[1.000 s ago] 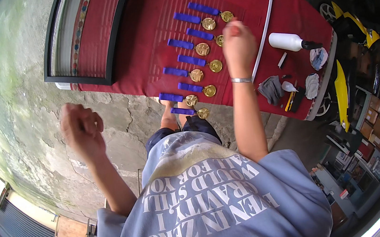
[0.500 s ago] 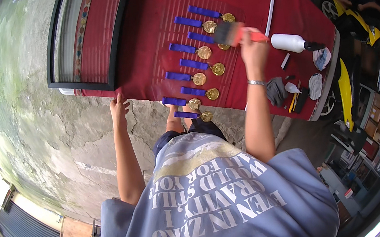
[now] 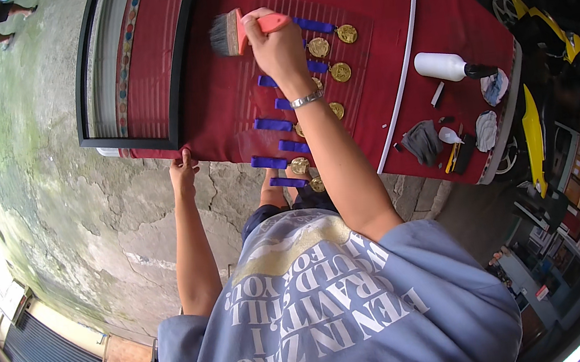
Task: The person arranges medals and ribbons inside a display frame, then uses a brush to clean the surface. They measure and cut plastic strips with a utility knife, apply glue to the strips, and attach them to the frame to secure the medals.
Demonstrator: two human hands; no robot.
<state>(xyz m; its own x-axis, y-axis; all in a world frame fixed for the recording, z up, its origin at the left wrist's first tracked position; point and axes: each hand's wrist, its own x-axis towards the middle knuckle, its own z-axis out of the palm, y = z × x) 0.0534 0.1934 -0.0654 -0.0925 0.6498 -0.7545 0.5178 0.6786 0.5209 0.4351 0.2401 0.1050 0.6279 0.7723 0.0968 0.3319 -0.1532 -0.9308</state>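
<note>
My right hand is closed round the red handle of a wide paintbrush with dark bristles. It is raised over the far left part of a clear ribbed sheet, which lies on a red cloth. Several gold medals on purple ribbons are laid in staggered rows on the sheet, the nearest at the table edge. My right forearm hides some of them. My left hand rests at the near edge of the cloth, its fingertips touching it and its fingers partly spread.
Left on the table stands a black frame with a strip of coloured discs inside. To the right lie a long white strip, a white bottle, a grey cloth, a white spoon and a yellow cutter. Yellow vehicle parts stand beyond.
My right hand has swept left with the paintbrush, from over the medals to the sheet's far left. The long white strip shows longer along the sheet's right side. My left hand has barely moved.
</note>
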